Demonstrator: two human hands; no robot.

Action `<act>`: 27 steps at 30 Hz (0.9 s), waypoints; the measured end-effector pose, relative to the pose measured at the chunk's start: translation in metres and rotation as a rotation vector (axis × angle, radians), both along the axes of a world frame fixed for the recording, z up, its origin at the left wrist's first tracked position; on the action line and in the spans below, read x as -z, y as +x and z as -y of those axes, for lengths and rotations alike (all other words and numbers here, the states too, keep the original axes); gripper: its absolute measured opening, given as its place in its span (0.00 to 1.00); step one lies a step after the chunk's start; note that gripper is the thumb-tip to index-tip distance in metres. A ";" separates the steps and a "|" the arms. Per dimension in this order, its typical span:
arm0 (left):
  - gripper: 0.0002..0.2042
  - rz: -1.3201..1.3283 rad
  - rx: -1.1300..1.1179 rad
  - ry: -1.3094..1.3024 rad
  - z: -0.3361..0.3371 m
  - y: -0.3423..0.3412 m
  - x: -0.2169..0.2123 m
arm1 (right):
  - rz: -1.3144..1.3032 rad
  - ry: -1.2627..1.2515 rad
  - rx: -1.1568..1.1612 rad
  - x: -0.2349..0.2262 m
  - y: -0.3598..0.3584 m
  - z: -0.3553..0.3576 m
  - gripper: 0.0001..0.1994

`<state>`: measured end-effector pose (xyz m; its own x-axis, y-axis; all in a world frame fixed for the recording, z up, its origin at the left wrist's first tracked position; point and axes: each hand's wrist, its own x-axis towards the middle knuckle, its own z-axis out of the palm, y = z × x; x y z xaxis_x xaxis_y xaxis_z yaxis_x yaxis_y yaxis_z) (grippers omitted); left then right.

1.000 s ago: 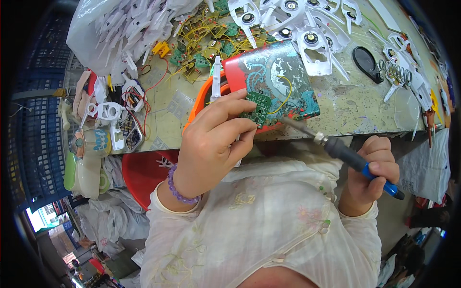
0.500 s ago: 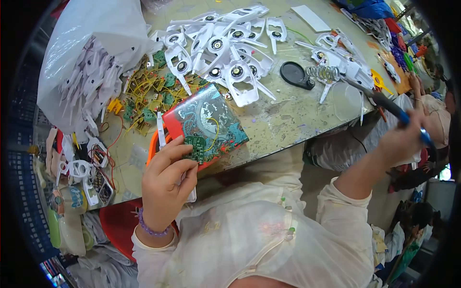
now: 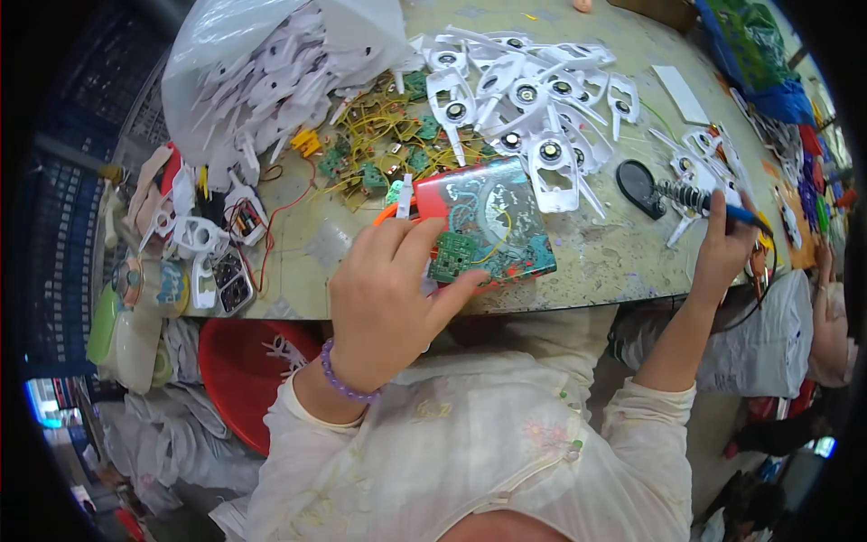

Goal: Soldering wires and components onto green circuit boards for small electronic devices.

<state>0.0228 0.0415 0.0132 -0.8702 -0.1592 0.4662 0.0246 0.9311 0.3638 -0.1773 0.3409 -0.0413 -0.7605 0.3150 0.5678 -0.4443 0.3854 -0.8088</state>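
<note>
Head view: left hand (image 3: 384, 303) pinches a small green circuit board (image 3: 452, 257) at the desk (image 3: 596, 262) front edge, over the colourful panel (image 3: 492, 221). Right hand (image 3: 722, 248), at three o'clock, grips the soldering iron (image 3: 700, 199), tip toward nine.

A small green printed circuit board (image 3: 452, 256) is seen on a red flat plastic panel with teal swirls (image 3: 492, 220), beside white moulded plastic shells (image 3: 528, 99).

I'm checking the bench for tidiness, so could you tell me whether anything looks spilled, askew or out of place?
Nothing looks damaged, but the bench is untidy. The clear plastic bag lies tipped with white plastic parts scattered loose beyond it, beside a tangled heap of green circuit boards. The red tray under the left hand overhangs the table edge.
</note>
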 end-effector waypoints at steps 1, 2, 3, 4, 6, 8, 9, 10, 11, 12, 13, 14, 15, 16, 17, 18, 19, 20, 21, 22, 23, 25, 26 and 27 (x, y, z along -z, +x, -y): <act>0.20 0.042 -0.029 -0.007 -0.003 -0.003 -0.004 | -0.026 0.020 0.070 0.001 0.008 0.001 0.22; 0.20 0.114 -0.035 0.004 -0.005 -0.006 -0.006 | -0.128 -0.156 0.039 0.006 0.017 0.008 0.22; 0.20 0.107 -0.048 0.003 -0.005 -0.006 -0.007 | -0.077 -0.292 0.046 0.012 0.034 0.010 0.19; 0.20 0.115 -0.021 0.009 -0.004 -0.006 -0.005 | -0.023 -0.426 0.053 0.021 0.053 0.012 0.17; 0.18 0.104 0.023 0.021 -0.004 -0.006 -0.004 | -0.114 -0.349 0.009 0.056 0.081 0.032 0.15; 0.17 0.072 0.012 0.041 -0.001 -0.005 0.000 | -0.140 -0.160 -0.242 0.056 0.113 0.067 0.13; 0.17 0.041 0.002 0.063 0.002 -0.002 0.001 | -0.138 -0.056 -0.418 0.051 0.121 0.076 0.13; 0.17 0.043 0.002 0.061 0.004 0.000 0.003 | -0.133 0.049 -0.591 0.042 0.127 0.083 0.13; 0.17 -0.015 -0.002 0.065 0.006 0.003 0.005 | -0.099 0.086 -0.699 0.027 0.131 0.092 0.14; 0.17 -0.076 -0.005 0.074 0.008 0.005 0.007 | -0.065 0.128 -0.804 0.011 0.131 0.103 0.16; 0.17 -0.080 0.004 0.075 0.007 0.006 0.007 | 0.032 -0.010 -0.857 0.002 0.131 0.113 0.18; 0.17 -0.132 0.024 0.064 0.007 0.007 0.008 | 0.128 -0.150 -0.906 -0.006 0.129 0.123 0.19; 0.18 -0.184 0.033 0.050 0.007 0.011 0.007 | 0.205 -0.086 -0.931 -0.018 0.126 0.131 0.20; 0.18 -0.188 0.032 0.050 0.008 0.012 0.008 | 0.282 -0.020 -0.952 -0.028 0.120 0.139 0.21; 0.19 -0.227 0.061 0.087 0.010 0.012 0.008 | 0.350 -0.041 -0.989 -0.034 0.116 0.149 0.19; 0.19 -0.266 0.090 0.122 0.011 0.014 0.009 | 0.431 0.007 -1.054 -0.040 0.112 0.154 0.16; 0.21 -0.236 0.133 0.184 0.016 0.018 0.011 | 0.513 0.057 -1.118 -0.043 0.111 0.158 0.14; 0.21 -0.241 0.129 0.182 0.021 0.018 0.016 | 0.567 0.088 -1.114 -0.044 0.110 0.162 0.09; 0.22 -0.275 0.201 0.311 0.027 0.020 0.021 | 0.564 0.089 -1.125 -0.044 0.113 0.166 0.09; 0.23 -0.309 0.273 0.440 0.031 0.022 0.026 | 0.512 0.037 -1.161 -0.045 0.116 0.169 0.08; 0.23 -0.326 0.351 0.527 0.034 0.024 0.031 | 0.461 -0.017 -1.195 -0.045 0.118 0.172 0.06; 0.22 -0.331 0.438 0.552 0.041 0.027 0.037 | 0.469 -0.144 -1.175 -0.040 0.120 0.178 0.12; 0.22 -0.319 0.450 0.554 0.042 0.028 0.036 | 0.449 -0.178 -1.149 -0.039 0.120 0.182 0.15; 0.22 -0.315 0.479 0.535 0.043 0.028 0.038 | 0.420 -0.166 -1.190 -0.036 0.118 0.182 0.20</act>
<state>0.0504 -0.0016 -0.0250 -0.7406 -0.0724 0.6680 0.5555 0.4934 0.6693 -0.0596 0.1588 -0.0056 -0.7323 -0.6393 0.2347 -0.1437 -0.1919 -0.9708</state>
